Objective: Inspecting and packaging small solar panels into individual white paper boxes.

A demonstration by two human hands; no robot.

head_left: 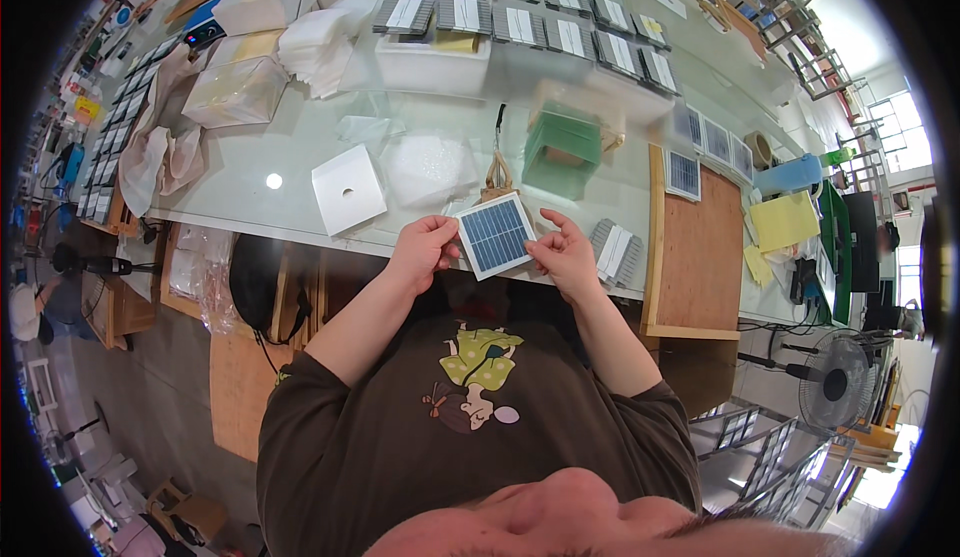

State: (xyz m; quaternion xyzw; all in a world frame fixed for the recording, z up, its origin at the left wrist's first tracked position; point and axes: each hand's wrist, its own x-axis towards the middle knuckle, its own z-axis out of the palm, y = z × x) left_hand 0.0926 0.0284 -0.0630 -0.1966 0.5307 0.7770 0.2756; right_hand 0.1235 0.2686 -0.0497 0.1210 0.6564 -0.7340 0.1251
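Observation:
A small square solar panel (496, 235) with blue cells and a white border is held tilted above the table's front edge. My left hand (428, 247) pinches its left edge between thumb and fingers. At the lower right edge, my right hand (563, 254) grips it with thumb and finger. Just beyond the panel lies a brown wooden piece (496, 182) with a dark cord or tool tip, partly hidden. A white square box (348, 190) sits left of my hands, beside a translucent foam sheet (430, 170). A banded stack of grey panels (617, 250) lies right of my right hand.
A green box (563, 155) stands beyond my right hand. Several banded panel stacks (518, 27) line the back. To the right are a wooden board (695, 257), more solar panels (683, 174) and yellow paper (785, 221). Cardboard boxes (235, 82) stand at the left back.

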